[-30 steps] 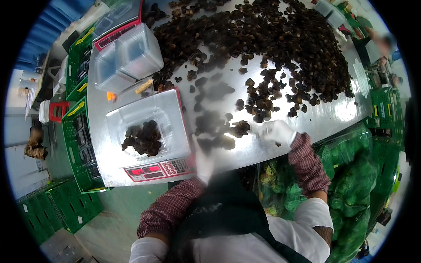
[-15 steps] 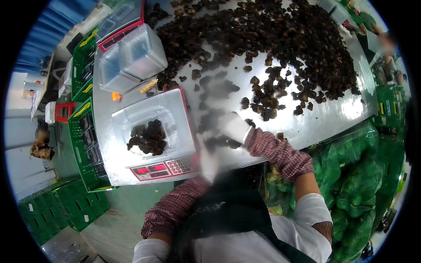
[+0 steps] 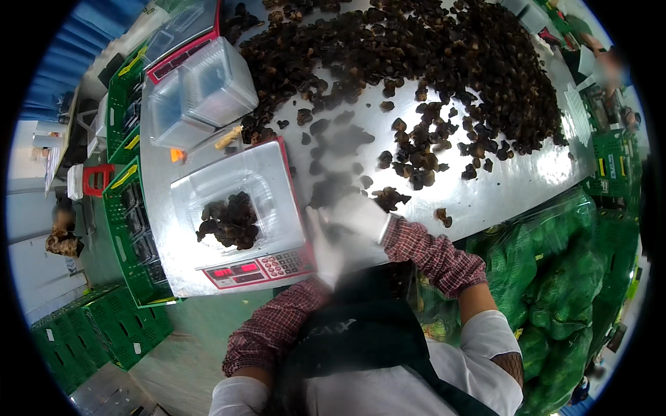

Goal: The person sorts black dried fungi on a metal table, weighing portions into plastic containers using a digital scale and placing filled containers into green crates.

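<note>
My left hand [image 3: 328,248], in a white glove, is beside the right edge of a red-trimmed digital scale [image 3: 283,239]. My right hand [image 3: 362,216], gloved the same way, is close to it over the steel table. A hazy smear blurs the fingers of both hands, so I cannot see their pose or anything in them. On the scale lies a clear plastic tray [image 3: 244,182] holding a clump of dark brown wood ear mushrooms [image 3: 232,220]. A small cluster of mushrooms [image 3: 390,199] lies just beyond my right hand.
A large heap of mushrooms [image 3: 444,55] spreads across the far side of the steel table [image 3: 485,201]. Stacked clear containers [image 3: 218,80] stand behind the scale, near a second scale [image 3: 182,59]. Green crates [image 3: 139,270] line the left edge; green net bags [image 3: 555,277] lie at right.
My right hand has drawn left, closer to my left hand, uncovering the small mushroom cluster beyond it. The whole view has shifted slightly; the filled tray stays on the scale.
</note>
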### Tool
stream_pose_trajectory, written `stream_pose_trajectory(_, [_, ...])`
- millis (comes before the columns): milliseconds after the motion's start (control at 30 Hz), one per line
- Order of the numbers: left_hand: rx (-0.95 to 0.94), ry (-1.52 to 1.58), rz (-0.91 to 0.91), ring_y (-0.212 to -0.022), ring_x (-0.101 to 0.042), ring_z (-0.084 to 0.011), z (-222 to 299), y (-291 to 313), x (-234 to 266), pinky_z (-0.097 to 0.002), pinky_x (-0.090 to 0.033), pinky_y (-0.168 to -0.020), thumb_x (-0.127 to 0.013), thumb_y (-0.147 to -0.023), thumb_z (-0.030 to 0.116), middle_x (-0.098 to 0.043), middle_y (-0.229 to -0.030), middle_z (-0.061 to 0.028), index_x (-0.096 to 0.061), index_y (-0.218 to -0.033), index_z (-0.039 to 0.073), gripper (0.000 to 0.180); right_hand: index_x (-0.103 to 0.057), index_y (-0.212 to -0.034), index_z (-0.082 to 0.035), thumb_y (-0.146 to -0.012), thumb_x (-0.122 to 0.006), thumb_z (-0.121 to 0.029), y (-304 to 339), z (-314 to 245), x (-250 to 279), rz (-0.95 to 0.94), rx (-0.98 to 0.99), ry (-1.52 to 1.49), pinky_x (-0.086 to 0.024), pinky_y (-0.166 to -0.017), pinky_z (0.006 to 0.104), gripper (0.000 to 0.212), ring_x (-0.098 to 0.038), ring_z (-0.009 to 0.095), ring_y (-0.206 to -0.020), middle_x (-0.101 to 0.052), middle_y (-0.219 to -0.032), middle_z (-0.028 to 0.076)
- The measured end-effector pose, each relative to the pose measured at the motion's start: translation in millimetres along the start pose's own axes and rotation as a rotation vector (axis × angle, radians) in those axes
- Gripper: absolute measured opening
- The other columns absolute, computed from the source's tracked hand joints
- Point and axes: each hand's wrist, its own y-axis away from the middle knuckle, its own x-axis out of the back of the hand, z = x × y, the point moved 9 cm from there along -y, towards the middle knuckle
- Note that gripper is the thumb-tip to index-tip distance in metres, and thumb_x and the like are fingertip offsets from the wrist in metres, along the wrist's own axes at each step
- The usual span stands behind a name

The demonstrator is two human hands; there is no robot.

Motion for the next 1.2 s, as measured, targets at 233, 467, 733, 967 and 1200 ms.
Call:
stream_pose_trajectory(233, [-0.159,-0.203,0.092,-0.149,-0.015,-0.0375,2.6,-8.8,-2.3,-0.0437,-0.016,-0.121,-0.064,-0.074,-0.007,-0.014,-0.16,-0.0225,-0.008,-0.155,0.001,0.099,-0.073,-0.106,-0.01,-0.076,-0.077,-0.016,139.1,68.1,55.3,-0.242,-0.259,-0.519,-0.049,-0.097,0.0333,0.031,-0.067,0.022,-0.099,-0.071,-0.093,0.004])
stream_pose_trajectory(467, [-0.149,-0.31,0.151,-0.148,-0.017,-0.0396,21.0,-43.4,-8.4,-0.0449,-0.019,-0.121,-0.067,-0.079,0.009,-0.017,-0.159,-0.0248,-0.016,-0.152,-0.005,0.091,-0.048,-0.141,-0.014,-0.079,-0.075,-0.032,136.9,73.4,62.5,0.031,-0.362,-0.283,-0.034,-0.111,0.0474,0.07,-0.039,0.034,-0.135,-0.041,-0.147,0.011])
stream_pose_trajectory(733, [-0.188,-0.385,0.107,-0.147,-0.017,-0.0383,14.2,-64.0,-9.2,-0.0453,-0.014,-0.121,-0.064,-0.066,-0.003,-0.022,-0.159,-0.0203,-0.05,-0.141,0.015,0.079,-0.07,-0.098,-0.008,-0.082,-0.071,-0.021,1.7,80.1,58.1,0.583,-0.324,-0.34,-0.047,-0.087,0.0415,0.021,-0.059,0.026,-0.097,-0.065,-0.101,0.005])
stream_pose_trajectory(967, [-0.128,-0.251,0.034,-0.136,-0.039,-0.0379,31.9,-30.7,-12.1,-0.0451,-0.04,-0.109,-0.062,-0.08,0.0,-0.027,-0.155,-0.0219,-0.052,-0.138,0.008,0.059,-0.071,-0.08,-0.011,-0.075,-0.068,-0.027,-79.7,101.7,-7.7,0.179,-0.374,0.107,-0.046,-0.072,0.0394,0.017,-0.065,0.024,-0.08,-0.067,-0.078,0.006])
stream_pose_trajectory(1200, [-0.019,0.074,0.081,-0.149,-0.017,-0.0343,21.8,-10.0,4.6,-0.041,-0.018,-0.122,-0.058,-0.075,-0.011,-0.017,-0.16,-0.0203,-0.011,-0.156,0.005,0.095,-0.067,-0.099,-0.004,-0.084,-0.074,-0.029,84.3,81.7,73.0,-0.273,-0.222,-0.769,-0.053,-0.088,0.0401,0.03,-0.066,0.02,-0.098,-0.07,-0.096,0.005])
